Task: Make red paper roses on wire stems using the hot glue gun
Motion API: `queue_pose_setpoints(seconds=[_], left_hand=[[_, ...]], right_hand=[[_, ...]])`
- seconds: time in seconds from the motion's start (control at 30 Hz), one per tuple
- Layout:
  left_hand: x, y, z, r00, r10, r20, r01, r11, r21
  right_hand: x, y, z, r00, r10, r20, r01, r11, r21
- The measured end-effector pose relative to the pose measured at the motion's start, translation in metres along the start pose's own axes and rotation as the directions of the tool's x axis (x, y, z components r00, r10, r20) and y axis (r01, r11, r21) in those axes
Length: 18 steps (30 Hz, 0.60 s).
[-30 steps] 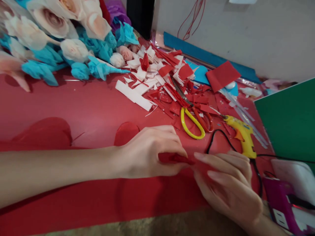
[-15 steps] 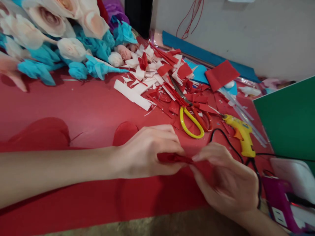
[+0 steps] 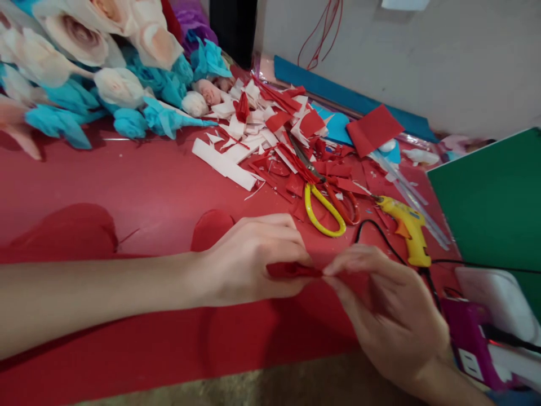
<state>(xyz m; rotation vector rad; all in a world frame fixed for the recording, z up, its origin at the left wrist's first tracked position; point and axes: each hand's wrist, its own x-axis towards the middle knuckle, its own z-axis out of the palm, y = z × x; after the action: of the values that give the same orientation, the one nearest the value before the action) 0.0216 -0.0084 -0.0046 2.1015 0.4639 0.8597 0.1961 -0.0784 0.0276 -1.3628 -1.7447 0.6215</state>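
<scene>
Between my hands is a small rolled piece of red crepe paper (image 3: 287, 270), held over the front of the red table. My left hand (image 3: 262, 259) wraps its fingers and thumb around the paper, hiding part of it. Thumb and forefinger of my right hand (image 3: 389, 310) pinch its narrow right end. Red rounded paper pieces lie on the table beyond my left forearm, one small (image 3: 211, 228) and one larger (image 3: 67, 228).
Yellow-and-red-handled scissors (image 3: 324, 210) lie in red and white paper scraps (image 3: 253, 141). A yellow glue gun (image 3: 408, 228) with its cord rests at the right, near a purple power strip (image 3: 469, 338) and green board (image 3: 490, 197). Paper flowers (image 3: 122, 87) crowd the back left.
My right fingers have closed tighter on the paper's end, and the hand has turned slightly. The left hand keeps its hold. The whole view has shifted a little.
</scene>
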Motion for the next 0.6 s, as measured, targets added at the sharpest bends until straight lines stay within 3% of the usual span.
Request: queue_pose_setpoints(seconds=[0.1,0.17,0.27,0.37,0.6], left_hand=[[0.001,0.001,0.0,0.999,-0.038,0.012,0.038,0.999,-0.018],[0.002,0.001,-0.001,0.999,-0.032,0.012,0.033,0.999,-0.026],[0.002,0.001,-0.001,1.0,-0.013,-0.002,0.013,1.0,-0.026],[0.002,0.003,-0.001,0.999,-0.041,-0.004,0.041,0.999,-0.013],[0.006,0.007,0.001,0.999,-0.028,-0.039,0.029,0.999,0.026]], right_hand=[[0.007,-0.002,-0.011,0.974,-0.026,-0.224,-0.012,0.986,-0.168],[0.013,-0.002,-0.02,0.951,-0.047,-0.306,-0.029,0.971,-0.239],[0.023,-0.001,-0.032,0.971,0.036,-0.235,-0.071,0.987,-0.142],[0.035,-0.001,-0.037,0.985,0.11,-0.131,-0.1,0.992,0.079],[0.054,-0.013,-0.038,0.99,0.136,0.044,-0.142,0.902,0.408]])
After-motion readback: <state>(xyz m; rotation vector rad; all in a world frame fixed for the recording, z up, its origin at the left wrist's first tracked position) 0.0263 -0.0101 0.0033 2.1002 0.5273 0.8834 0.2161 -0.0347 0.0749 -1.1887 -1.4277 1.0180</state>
